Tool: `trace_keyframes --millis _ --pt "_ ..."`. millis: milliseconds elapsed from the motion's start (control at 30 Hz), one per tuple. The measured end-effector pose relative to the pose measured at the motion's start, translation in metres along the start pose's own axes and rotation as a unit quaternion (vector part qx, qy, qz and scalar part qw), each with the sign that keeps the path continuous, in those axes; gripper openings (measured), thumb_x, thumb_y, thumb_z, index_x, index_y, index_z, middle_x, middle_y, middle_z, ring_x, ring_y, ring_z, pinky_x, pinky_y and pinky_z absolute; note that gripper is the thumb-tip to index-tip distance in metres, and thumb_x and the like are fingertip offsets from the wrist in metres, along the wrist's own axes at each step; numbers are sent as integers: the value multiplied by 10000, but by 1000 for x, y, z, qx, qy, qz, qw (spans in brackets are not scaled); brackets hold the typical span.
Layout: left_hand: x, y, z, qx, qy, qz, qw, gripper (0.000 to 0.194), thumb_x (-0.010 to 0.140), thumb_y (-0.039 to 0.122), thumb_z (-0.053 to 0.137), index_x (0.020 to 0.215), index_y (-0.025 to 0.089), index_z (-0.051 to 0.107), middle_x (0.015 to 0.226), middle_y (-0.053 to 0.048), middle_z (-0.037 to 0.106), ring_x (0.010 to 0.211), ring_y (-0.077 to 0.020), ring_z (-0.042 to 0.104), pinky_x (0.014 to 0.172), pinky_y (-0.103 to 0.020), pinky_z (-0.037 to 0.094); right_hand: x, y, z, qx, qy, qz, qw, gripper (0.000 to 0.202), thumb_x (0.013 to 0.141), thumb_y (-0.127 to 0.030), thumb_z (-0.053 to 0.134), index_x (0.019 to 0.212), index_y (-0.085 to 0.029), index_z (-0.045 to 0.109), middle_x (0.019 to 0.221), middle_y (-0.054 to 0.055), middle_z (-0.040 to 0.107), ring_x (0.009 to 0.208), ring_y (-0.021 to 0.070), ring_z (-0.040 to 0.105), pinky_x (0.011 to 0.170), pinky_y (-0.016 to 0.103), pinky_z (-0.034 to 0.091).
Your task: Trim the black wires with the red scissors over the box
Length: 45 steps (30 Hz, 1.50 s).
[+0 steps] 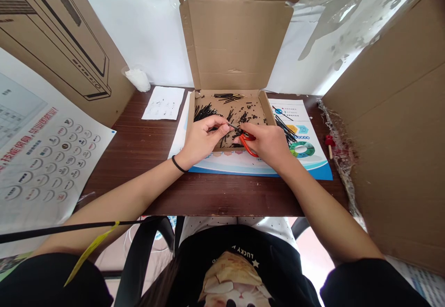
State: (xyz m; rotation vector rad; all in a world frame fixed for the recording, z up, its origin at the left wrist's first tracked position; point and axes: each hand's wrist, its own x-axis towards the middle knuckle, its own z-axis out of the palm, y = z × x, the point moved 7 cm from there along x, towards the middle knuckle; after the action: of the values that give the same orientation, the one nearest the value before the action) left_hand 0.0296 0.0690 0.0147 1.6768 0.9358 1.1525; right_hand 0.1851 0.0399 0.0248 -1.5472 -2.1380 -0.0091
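My left hand (208,135) pinches a thin black piece (232,125) over the front part of an open cardboard box (239,38). My right hand (269,141) is closed around the orange-red handles of a pair of scissors (249,146). The scissors' blades point toward the fingertips of my left hand and are mostly hidden by the fingers. Inside the box lie a bundle of black strands (206,111) at the left, black strands with gold-coloured ends (230,97) at the back, and many small black scraps (245,116).
More black strands (285,130) lie right of the box on a printed sheet (306,168). A white paper (163,103) lies at the left. A small red-topped object (330,143) sits near the right edge. Cardboard panels (392,112) stand on both sides.
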Motion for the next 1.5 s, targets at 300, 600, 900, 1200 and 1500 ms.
trace_keyframes --millis 300,600,900,1200,1500 --pt "-1 -5 2 -94 8 -38 995 348 781 485 746 879 162 662 892 -69 751 862 -152 701 842 -286 534 0 0 -2 65 10 30 997 418 900 -579 510 845 -204 687 674 44 662 587 162 523 590 265 337" --pt "-1 -1 0 -56 4 -30 998 352 795 507 722 872 165 685 891 -72 748 837 -152 691 808 -280 526 -1 -5 0 41 0 2 999 361 889 -534 551 930 -220 723 729 54 716 635 190 597 598 272 331" --pt "-1 1 1 -26 -9 -20 999 351 824 519 689 866 170 683 854 -64 747 806 -153 677 789 -279 518 0 -4 0 35 -9 -5 999 307 881 -499 578 883 -227 720 708 42 711 619 175 582 579 266 304" --pt "-1 -2 4 -21 -24 -30 999 380 865 541 629 899 169 692 861 -74 749 798 -149 683 781 -274 531 1 3 -1 47 -17 35 998 349 886 -531 559 778 -221 677 644 26 641 585 154 493 569 259 283" --pt "-1 -2 4 4 -38 -19 999 370 903 515 589 918 156 679 874 -71 745 809 -140 685 782 -260 531 0 -2 0 92 -30 21 995 434 868 -609 542 828 -206 699 651 30 631 597 151 475 587 256 303"
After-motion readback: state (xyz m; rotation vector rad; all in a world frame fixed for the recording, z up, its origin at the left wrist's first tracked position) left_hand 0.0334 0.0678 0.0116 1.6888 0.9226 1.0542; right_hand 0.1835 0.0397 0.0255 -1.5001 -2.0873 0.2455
